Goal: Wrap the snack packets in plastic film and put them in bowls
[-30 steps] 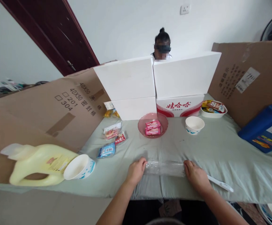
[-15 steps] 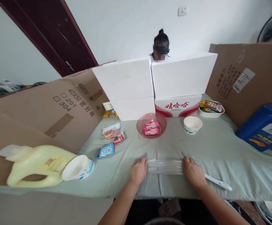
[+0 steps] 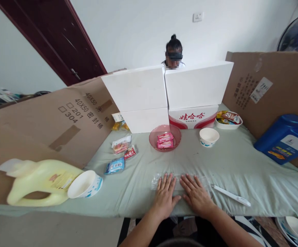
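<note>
A strip of clear plastic film point(image 3: 155, 181) lies flat on the cloth-covered table in front of me. My left hand point(image 3: 165, 197) rests palm down over its left half, fingers spread. Over the right half, my right hand point(image 3: 195, 195) is also laid flat with the fingers stretched out. The palms hide much of the film. Just right of my right hand lies a slim white utility knife point(image 3: 231, 195). Beyond the hands stands a pink translucent bowl point(image 3: 152, 141) holding pink packets point(image 3: 165, 140).
White paper bowls stand to the right point(image 3: 209, 137) and left point(image 3: 85, 184), the left one tilted against a yellow jug point(image 3: 43, 181). Snack packets point(image 3: 115, 166) lie at left. A blue bottle point(image 3: 285, 139) leans at right. White boxes point(image 3: 138, 92) screen a person point(image 3: 174, 44) opposite.
Both hands have let go of the film's ends and moved inward. They now press flat on it, and the film lies on the table.
</note>
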`<action>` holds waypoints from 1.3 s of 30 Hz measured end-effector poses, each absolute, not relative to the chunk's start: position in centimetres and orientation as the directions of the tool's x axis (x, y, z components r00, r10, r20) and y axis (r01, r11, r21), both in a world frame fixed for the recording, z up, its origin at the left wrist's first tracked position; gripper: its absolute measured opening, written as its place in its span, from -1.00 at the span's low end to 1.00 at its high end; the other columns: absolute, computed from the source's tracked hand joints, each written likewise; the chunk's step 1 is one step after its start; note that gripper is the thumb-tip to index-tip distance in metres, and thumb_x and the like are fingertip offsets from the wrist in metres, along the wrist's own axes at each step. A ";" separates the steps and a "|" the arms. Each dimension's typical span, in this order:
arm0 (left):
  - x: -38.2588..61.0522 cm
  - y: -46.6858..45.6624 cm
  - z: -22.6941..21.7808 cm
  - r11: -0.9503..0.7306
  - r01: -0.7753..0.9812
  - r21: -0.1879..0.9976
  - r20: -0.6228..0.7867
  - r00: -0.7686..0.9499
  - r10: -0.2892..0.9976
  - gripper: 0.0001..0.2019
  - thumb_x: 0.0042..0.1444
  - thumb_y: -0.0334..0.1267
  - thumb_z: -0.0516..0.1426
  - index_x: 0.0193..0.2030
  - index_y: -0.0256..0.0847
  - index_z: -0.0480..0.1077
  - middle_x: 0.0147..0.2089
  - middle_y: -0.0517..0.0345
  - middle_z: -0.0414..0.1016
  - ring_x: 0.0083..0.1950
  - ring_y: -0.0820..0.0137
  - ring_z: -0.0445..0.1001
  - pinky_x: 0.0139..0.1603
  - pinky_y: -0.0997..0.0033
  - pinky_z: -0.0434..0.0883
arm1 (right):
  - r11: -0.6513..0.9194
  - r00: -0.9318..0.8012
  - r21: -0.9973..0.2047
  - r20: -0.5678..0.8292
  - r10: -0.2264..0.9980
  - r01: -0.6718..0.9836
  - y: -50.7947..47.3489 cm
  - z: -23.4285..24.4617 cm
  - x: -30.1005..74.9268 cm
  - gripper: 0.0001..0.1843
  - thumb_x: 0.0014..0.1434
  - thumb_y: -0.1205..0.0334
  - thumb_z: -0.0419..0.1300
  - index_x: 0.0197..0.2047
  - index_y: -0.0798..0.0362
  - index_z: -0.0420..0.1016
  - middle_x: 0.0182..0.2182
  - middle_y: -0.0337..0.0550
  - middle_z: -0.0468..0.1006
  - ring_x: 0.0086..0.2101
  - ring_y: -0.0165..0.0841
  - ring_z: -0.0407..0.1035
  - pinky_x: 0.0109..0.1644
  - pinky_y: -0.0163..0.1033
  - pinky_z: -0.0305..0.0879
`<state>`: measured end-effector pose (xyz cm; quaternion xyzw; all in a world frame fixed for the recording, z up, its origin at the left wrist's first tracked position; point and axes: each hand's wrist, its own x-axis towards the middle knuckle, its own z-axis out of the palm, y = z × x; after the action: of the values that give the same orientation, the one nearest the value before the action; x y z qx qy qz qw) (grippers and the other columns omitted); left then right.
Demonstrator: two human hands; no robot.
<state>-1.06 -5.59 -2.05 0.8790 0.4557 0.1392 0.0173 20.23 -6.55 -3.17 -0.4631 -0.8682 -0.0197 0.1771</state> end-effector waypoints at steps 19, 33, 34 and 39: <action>3.4 -8.5 -1.2 -0.706 0.556 0.439 0.357 0.613 0.705 -0.31 0.17 0.07 0.11 0.31 -0.30 0.07 0.20 -0.22 0.32 0.20 0.05 0.32 0.16 -0.05 0.35 | 0.119 -0.089 -0.654 0.080 0.993 0.747 -6.8 0.6 23.1 -0.57 0.02 0.47 -0.02 -0.05 0.06 0.42 -0.29 -0.13 0.48 -0.29 -0.33 0.39 -0.13 -0.20 0.31; 2.5 -8.4 -0.4 -0.246 0.270 0.931 0.134 0.376 0.917 -0.69 0.33 -0.11 -0.04 -0.11 -0.25 0.44 -0.27 0.07 0.57 -0.28 0.38 0.52 -0.23 0.45 0.43 | -0.052 -0.304 -0.972 -0.122 0.945 0.229 -8.3 0.4 22.9 -0.36 0.30 -0.22 -0.15 0.21 0.01 0.33 0.01 0.01 0.48 0.05 -0.19 0.33 0.13 -0.04 0.25; 2.5 -7.7 -0.2 -0.219 0.268 0.938 0.121 0.340 0.933 -0.70 0.31 -0.12 -0.02 -0.09 -0.24 0.44 -0.23 0.05 0.58 -0.24 0.36 0.53 -0.19 0.43 0.44 | -0.045 -0.298 -0.970 -0.117 0.947 0.237 -8.2 -0.1 22.5 -0.35 0.31 -0.22 -0.17 0.24 0.02 0.29 -0.05 0.00 0.51 -0.01 -0.20 0.37 0.07 -0.07 0.29; 3.5 -4.2 0.0 -0.221 0.305 0.926 0.118 0.321 0.940 -0.78 0.24 -0.24 0.06 -0.04 -0.20 0.43 -0.10 0.06 0.58 -0.10 0.33 0.54 -0.03 0.37 0.44 | -0.009 -0.178 -0.938 -0.075 0.981 0.346 -7.9 -1.6 20.6 -0.27 0.25 -0.08 -0.01 0.36 0.11 -0.03 -0.41 -0.23 0.47 -0.39 -0.32 0.38 -0.25 -0.20 0.33</action>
<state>3.54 -4.17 -0.02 0.6891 0.4517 0.3682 0.4308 20.64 -7.95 -1.59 -0.5408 -0.6137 0.4607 0.3445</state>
